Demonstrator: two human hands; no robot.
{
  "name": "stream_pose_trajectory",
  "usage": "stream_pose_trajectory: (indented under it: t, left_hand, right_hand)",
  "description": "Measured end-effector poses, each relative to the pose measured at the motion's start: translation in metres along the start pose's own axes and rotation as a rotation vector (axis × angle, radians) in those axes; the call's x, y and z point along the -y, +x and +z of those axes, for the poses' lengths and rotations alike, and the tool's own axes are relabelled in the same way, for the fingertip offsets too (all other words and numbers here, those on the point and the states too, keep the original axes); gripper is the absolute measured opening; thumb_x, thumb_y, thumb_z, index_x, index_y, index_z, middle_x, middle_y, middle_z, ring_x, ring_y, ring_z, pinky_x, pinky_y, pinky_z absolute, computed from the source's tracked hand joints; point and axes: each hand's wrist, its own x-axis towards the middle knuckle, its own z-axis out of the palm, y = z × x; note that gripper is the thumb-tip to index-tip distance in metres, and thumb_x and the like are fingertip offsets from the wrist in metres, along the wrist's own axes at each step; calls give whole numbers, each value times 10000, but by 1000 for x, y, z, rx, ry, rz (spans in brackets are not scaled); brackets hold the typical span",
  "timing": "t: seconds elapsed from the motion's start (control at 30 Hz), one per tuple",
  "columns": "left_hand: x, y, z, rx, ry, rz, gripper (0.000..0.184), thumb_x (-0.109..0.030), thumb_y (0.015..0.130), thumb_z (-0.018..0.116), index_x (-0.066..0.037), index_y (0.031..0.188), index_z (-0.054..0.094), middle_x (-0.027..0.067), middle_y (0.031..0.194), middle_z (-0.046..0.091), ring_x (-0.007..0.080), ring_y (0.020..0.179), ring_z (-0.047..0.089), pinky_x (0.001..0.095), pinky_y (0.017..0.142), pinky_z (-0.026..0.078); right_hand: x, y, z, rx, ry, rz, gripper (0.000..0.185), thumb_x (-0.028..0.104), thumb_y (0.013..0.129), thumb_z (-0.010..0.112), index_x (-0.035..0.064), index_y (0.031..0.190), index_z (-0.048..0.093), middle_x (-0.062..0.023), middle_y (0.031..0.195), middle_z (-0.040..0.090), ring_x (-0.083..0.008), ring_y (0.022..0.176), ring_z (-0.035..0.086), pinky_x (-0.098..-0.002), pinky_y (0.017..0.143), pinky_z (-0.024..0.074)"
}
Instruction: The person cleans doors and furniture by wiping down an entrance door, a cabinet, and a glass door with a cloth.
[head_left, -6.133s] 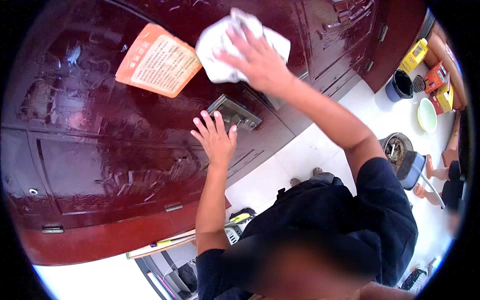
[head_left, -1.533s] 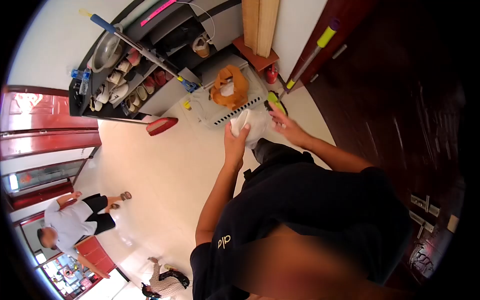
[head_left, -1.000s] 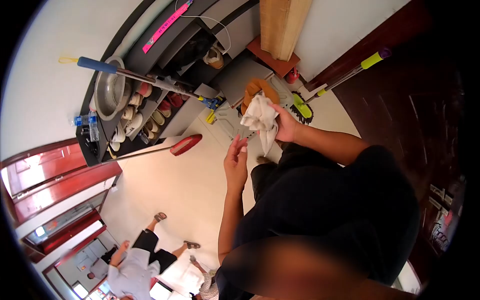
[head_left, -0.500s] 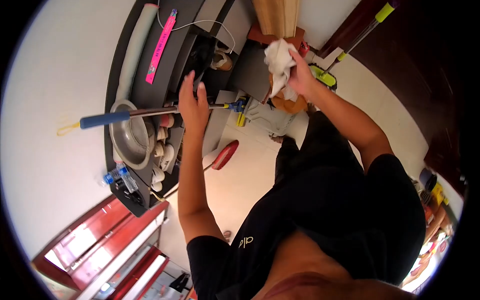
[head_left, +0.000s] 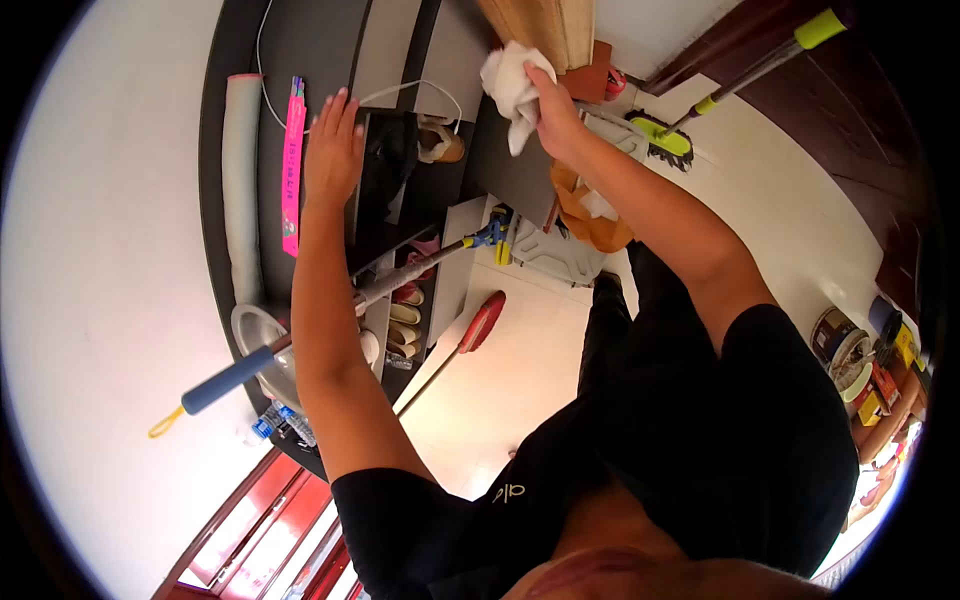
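Observation:
My right hand (head_left: 553, 112) grips a crumpled white cloth (head_left: 513, 92) in front of the dark shoe cabinet (head_left: 330, 45). My left hand (head_left: 333, 160) holds nothing, its fingers stretched out over the cabinet top. Beside it lies a long pink packet (head_left: 293, 175) with printing on it. I cannot tell whether the left hand touches the cabinet. A mop with a blue handle (head_left: 228, 378) slants across below the left hand, passing behind my forearm. An orange-brown bag (head_left: 590, 208) with something white inside is below my right hand.
A pale roll (head_left: 243, 190) and a metal basin (head_left: 262, 345) rest on the cabinet. Shoes (head_left: 404, 325) fill its open shelves. A red broom head (head_left: 483, 322) and a green mop head (head_left: 660, 135) are on the floor. Plastic bottles (head_left: 290, 420) stand near the basin.
My left hand has moved up and left, away from the mop handle to beside the pink packet. My right hand has carried the white cloth up and left. The view has also shifted.

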Motion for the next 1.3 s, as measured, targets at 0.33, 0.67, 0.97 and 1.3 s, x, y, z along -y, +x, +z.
stream_pose_trajectory:
  t: [0.33,0.67,0.97,1.3]
  left_hand:
    - [26,-7,16,60,-183,37,148,-138,914,528,-43,1023,562,231,1509,373,467,1373,352,551,1119,297]
    - [32,-7,20,69,-201,-23,126,-129,932,514,-58,1003,591,198,1491,423,440,1356,391,525,1114,322]
    - [37,-7,19,101,-224,-22,114,-98,905,526,-53,987,592,219,1481,427,449,1348,397,525,1101,331]
    - [39,-10,21,104,-203,-7,130,-115,942,502,-47,987,603,236,1499,401,467,1363,386,512,1133,307]
  right_hand:
    - [-114,54,153,261,-436,-479,606,271,958,529,34,1484,342,-248,1454,423,-361,1380,395,-411,1152,289]
    - [-32,209,225,-326,-330,-842,489,157,968,464,-68,1389,360,-301,1436,368,-437,1342,340,-470,1112,286]
    - [-86,215,171,-124,-432,-651,628,160,943,480,-12,1499,247,-266,1555,255,-428,1453,238,-465,1192,215]
    - [-54,206,192,-138,-478,-815,597,159,940,481,-30,1466,269,-292,1545,221,-446,1436,233,-481,1180,228]
